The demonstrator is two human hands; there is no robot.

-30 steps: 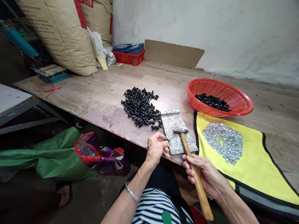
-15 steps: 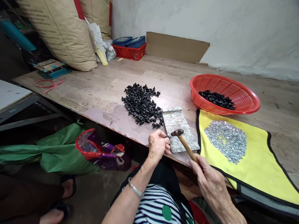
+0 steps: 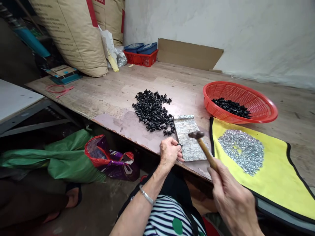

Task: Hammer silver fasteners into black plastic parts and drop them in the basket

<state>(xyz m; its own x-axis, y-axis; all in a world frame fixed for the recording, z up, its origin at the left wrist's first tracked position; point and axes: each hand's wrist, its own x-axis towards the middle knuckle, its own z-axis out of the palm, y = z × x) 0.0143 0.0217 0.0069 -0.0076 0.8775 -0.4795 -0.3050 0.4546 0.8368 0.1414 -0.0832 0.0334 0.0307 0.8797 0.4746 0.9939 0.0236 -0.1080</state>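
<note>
My left hand [image 3: 170,151] pinches a small black part [image 3: 180,145] at the left edge of a speckled stone slab [image 3: 188,136]. In my right hand [image 3: 230,190] is a hammer [image 3: 206,152] with a wooden handle, its dark metal head raised above the slab. Just beyond my left hand lies a heap of small black parts [image 3: 154,109] on the table. To the right, many small shiny metal pieces [image 3: 242,150] are spread over a yellow cloth [image 3: 273,186] with black edging.
A red plastic basket [image 3: 264,105] holding more black parts stands behind the cloth. Large paper sacks [image 3: 73,39] and a red crate [image 3: 141,59] with blue boxes are at the back left. Below the table edge are a green sack [image 3: 66,157] and a purple bag [image 3: 118,165]. Another person's foot [image 3: 73,196] shows at lower left.
The hammer has lifted off the black part and moved right with my right hand. My left hand still pinches the part at the slab. The whole view has shifted slightly.
</note>
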